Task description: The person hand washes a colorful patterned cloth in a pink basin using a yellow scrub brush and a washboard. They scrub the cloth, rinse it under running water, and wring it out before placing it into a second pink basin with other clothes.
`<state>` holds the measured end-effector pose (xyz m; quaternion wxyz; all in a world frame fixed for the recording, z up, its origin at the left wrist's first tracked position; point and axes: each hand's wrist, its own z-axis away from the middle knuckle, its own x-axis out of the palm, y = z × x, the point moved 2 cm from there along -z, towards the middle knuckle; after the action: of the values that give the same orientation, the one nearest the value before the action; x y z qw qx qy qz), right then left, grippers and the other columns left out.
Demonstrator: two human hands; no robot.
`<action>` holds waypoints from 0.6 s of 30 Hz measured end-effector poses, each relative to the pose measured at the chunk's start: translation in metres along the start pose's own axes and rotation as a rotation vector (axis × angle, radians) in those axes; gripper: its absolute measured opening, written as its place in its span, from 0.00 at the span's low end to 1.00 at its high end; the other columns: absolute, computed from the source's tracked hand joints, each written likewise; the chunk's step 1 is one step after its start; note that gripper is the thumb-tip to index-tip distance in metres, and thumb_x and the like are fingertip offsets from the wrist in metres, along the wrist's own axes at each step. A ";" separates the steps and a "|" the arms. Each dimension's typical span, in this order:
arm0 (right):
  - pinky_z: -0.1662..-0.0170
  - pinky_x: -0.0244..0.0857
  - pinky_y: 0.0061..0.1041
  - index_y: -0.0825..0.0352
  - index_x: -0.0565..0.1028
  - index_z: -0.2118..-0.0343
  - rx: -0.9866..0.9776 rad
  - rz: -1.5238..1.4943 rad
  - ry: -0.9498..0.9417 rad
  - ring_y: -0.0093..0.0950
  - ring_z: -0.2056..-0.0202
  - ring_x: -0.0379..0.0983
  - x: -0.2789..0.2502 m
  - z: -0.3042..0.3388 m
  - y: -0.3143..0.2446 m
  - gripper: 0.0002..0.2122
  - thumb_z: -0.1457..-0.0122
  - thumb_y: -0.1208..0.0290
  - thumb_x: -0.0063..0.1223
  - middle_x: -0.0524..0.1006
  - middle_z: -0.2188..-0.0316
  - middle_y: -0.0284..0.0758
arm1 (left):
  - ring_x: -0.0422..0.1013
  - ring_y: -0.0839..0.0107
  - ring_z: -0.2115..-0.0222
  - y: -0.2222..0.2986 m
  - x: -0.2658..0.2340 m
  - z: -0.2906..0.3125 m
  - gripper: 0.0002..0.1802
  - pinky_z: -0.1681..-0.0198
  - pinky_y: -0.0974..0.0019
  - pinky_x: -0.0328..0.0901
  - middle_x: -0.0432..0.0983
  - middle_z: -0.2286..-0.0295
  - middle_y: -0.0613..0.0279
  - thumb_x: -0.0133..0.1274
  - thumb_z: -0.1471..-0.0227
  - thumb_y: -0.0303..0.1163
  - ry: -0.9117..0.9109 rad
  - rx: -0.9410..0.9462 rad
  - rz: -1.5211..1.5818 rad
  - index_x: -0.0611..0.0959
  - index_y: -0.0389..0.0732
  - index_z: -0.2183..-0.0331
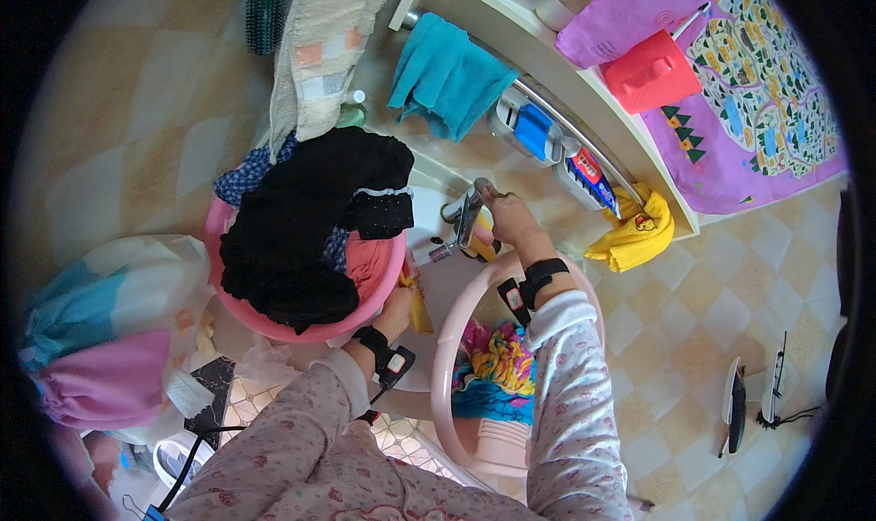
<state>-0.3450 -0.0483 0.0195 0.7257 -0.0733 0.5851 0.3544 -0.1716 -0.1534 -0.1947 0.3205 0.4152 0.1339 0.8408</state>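
My right hand (511, 222) is closed round the chrome tap (469, 214) over the white sink (447, 288). My left hand (394, 311) is against the right side of a bright pink basin (398, 270), its fingers mostly hidden by the rim. Black clothing (292, 224) is heaped in that basin, with blue patterned cloth (251, 176) and salmon-pink cloth (367, 264) beneath. Below my right forearm stands a pale pink bucket (443, 366), with multicoloured cloth (500, 361) inside.
A teal towel (452, 74) and a yellow cloth (634, 229) hang from the rail under the shelf. A red mug (652, 72) stands on that shelf. At left are stuffed bags (114, 293); a beige towel (324, 56) hangs above the basin.
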 end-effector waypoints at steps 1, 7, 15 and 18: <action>0.59 0.68 0.27 0.73 0.59 0.47 -0.007 -0.007 0.016 0.38 0.62 0.72 0.000 0.000 0.000 0.42 0.73 0.77 0.64 0.74 0.61 0.43 | 0.67 0.69 0.70 -0.002 0.004 -0.005 0.21 0.67 0.66 0.65 0.69 0.64 0.60 0.43 0.51 0.17 0.023 0.035 -0.065 0.67 0.42 0.54; 0.57 0.66 0.31 0.70 0.58 0.46 0.025 0.018 -0.068 0.41 0.61 0.71 -0.002 0.001 -0.001 0.40 0.68 0.76 0.62 0.69 0.54 0.43 | 0.66 0.68 0.67 -0.011 0.016 -0.013 0.20 0.63 0.64 0.63 0.70 0.66 0.62 0.44 0.50 0.21 0.012 0.155 0.018 0.69 0.44 0.53; 0.58 0.67 0.33 0.68 0.59 0.46 0.024 0.010 -0.055 0.42 0.62 0.71 -0.005 -0.001 -0.002 0.36 0.64 0.76 0.59 0.72 0.57 0.43 | 0.67 0.69 0.68 0.007 0.010 0.014 0.24 0.64 0.64 0.65 0.69 0.64 0.62 0.41 0.52 0.16 -0.135 0.032 0.017 0.66 0.43 0.51; 0.58 0.67 0.33 0.68 0.62 0.49 0.020 0.013 -0.041 0.41 0.63 0.72 -0.009 -0.005 -0.001 0.32 0.62 0.77 0.57 0.74 0.62 0.44 | 0.68 0.68 0.71 0.006 -0.004 0.036 0.24 0.68 0.65 0.66 0.69 0.66 0.60 0.41 0.52 0.16 -0.131 -0.036 -0.104 0.67 0.42 0.51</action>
<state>-0.3489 -0.0555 0.0253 0.7357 -0.0551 0.5742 0.3549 -0.1442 -0.1621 -0.1718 0.3792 0.4560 0.1189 0.7963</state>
